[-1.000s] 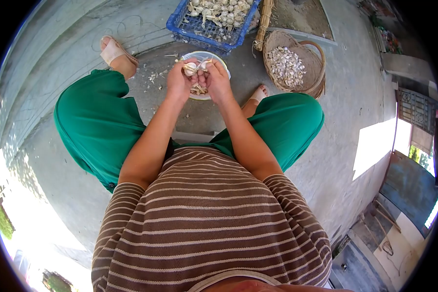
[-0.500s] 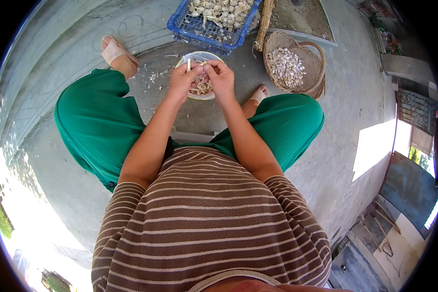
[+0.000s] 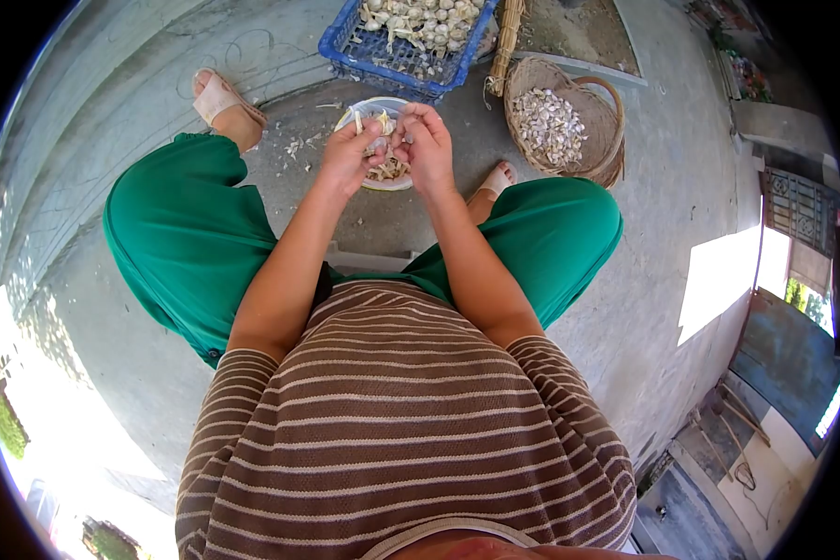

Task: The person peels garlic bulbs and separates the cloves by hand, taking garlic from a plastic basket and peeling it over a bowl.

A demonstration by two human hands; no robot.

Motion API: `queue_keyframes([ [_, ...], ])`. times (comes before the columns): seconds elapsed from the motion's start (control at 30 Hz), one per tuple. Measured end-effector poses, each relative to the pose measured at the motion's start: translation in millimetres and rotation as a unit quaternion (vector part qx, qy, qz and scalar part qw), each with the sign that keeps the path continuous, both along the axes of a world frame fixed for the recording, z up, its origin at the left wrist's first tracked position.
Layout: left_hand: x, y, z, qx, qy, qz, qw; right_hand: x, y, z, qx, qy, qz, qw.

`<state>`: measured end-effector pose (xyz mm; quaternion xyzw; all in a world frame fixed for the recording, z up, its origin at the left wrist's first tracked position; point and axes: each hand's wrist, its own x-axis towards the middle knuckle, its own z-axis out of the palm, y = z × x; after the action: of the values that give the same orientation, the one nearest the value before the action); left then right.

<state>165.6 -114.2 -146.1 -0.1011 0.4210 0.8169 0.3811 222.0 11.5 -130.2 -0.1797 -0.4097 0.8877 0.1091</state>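
My left hand (image 3: pixel 347 157) is closed around a garlic bulb (image 3: pixel 378 146), much of it hidden by the fingers. A pale stem stands up past the thumb. My right hand (image 3: pixel 427 149) is beside it, a small gap apart, with fingers bent and the thumb pressed toward them. Whatever lies between those fingertips is too small to name. Both hands are above a white bowl (image 3: pixel 394 186) with a yellowish rim, which holds dry garlic skins and stems (image 3: pixel 389 170).
Beyond the bowl stands a blue plastic crate (image 3: pixel 383 75) with many garlic bulbs (image 3: pixel 429 23). A wicker basket (image 3: pixel 609 140) of loose cloves (image 3: pixel 548 129) is at the right, near a straw bundle (image 3: pixel 506 47). Scraps of skin (image 3: pixel 297 149) litter the concrete floor.
My hands have moved apart slightly. The right fingers have lifted away from the garlic, while the left hand keeps hold of it. The bowl, crate and basket stay where they were.
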Motion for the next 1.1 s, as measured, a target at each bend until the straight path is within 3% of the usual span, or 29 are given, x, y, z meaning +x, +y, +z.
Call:
queue_keyframes([
  [0.03, -0.7, -0.2, -2.3, -0.001, 0.01, -0.006, 1.0, -0.6, 0.3, -4.7, 0.0, 0.0, 0.0, 1.0],
  [0.1, -2.1, -0.6, -4.4, -0.029, 0.05, -0.025, 0.998, -3.1, -0.6, -12.0, 0.257, -0.004, 0.056, 0.965],
  [0.17, -2.2, -1.0, -4.1, -0.056, 0.09, -0.043, 0.993, -3.4, 2.6, -11.3, 0.248, -0.015, 0.071, 0.966],
  [0.37, 0.3, 1.4, 7.1, -0.052, -0.002, -0.001, 0.999, -1.8, -1.2, -15.7, 0.279, -0.012, 0.064, 0.958],
  [0.43, -2.0, -1.9, 2.8, 0.029, -0.023, -0.008, 0.999, -1.4, -6.1, -13.1, 0.283, -0.008, 0.049, 0.958],
  [0.5, -6.0, -2.4, 0.8, 0.042, -0.026, -0.007, 0.999, -0.4, -9.0, -7.8, 0.04, 0.005, 0.006, 0.999],
  [0.63, -3.2, 2.3, 4.8, 0.01, -0.05, -0.003, 0.999, -0.8, -3.2, -0.6, 0.005, -0.011, -0.05, 0.999],
  [0.7, -3.4, 1.7, 1.3, 0.007, -0.031, -0.014, 0.999, 0.3, 4.6, -7.9, 0.146, 0.009, 0.06, 0.987],
  [0.83, -2.5, 1.8, -6.3, -0.018, -0.002, -0.01, 1.0, -2.7, -3.6, -16.9, 0.219, 0.026, 0.077, 0.972],
  [0.9, -1.6, 2.7, -5.6, -0.021, -0.002, 0.01, 1.0, 0.2, -8.1, -16.7, 0.111, -0.021, 0.054, 0.992],
  [1.1, -1.9, 6.1, -1.7, -0.027, -0.008, 0.04, 0.999, -0.4, -8.3, -13.0, -0.041, -0.051, 0.001, 0.998],
])
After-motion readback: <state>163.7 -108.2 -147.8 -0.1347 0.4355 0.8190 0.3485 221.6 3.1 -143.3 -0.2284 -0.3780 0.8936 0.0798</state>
